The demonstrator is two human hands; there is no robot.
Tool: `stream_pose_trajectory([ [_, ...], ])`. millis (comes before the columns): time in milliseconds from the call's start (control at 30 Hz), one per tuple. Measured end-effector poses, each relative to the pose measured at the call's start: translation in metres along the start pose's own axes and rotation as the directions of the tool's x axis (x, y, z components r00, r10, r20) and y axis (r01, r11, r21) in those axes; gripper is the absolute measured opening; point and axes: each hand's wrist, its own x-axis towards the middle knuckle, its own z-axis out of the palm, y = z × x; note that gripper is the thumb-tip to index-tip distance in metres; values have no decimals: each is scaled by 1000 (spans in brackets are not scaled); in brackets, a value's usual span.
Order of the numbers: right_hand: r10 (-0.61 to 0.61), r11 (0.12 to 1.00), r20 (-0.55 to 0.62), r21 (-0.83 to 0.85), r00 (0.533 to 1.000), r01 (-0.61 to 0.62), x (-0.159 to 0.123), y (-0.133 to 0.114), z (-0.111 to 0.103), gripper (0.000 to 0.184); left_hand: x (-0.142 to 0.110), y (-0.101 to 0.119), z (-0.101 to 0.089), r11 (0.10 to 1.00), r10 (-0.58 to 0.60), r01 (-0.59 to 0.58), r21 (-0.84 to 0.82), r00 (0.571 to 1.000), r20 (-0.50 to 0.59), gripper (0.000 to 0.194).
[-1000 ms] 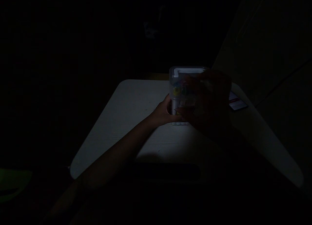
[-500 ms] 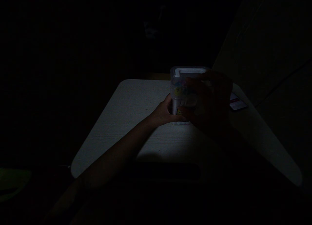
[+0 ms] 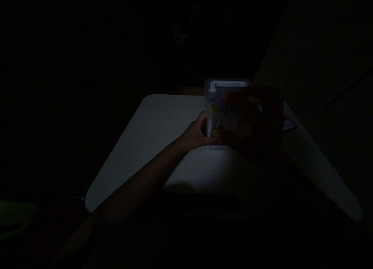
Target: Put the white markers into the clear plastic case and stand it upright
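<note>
The scene is very dark. A clear plastic case [image 3: 217,106] with a white handle on top stands upright on a white table [image 3: 154,144]; coloured pens show dimly inside it. My left hand [image 3: 194,135] grips the case's lower left side. My right hand [image 3: 250,121] is a dark shape wrapped over the case's front and right side, hiding most of it; its fingers look curled against the case.
A small white card or booklet with a red stripe [image 3: 288,124] lies on the table just right of my right hand. A dark strip [image 3: 198,203] runs along the table's near edge. A light slanted surface [image 3: 314,55] rises at the right. Everything else is black.
My right hand has shifted slightly to the right across the case, covering more of the card behind it. My left hand and the case stay in place.
</note>
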Motion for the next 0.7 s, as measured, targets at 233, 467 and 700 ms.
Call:
stream_pose_trajectory([
  [233, 72, 995, -19, 77, 997, -70, -4, 2, 1, 47, 0, 4, 2, 992, -32, 31, -119, 999, -3, 93],
  [467, 80, 996, -42, 54, 996, -78, -1, 2, 2, 42, -1, -3, 1, 995, -35, 30, -92, 998, -49, 91],
  [700, 107, 990, -70, 96, 992, -100, -2, 2, 5, 36, 0, -4, 1, 994, -22, 17, -107, 999, -42, 90],
])
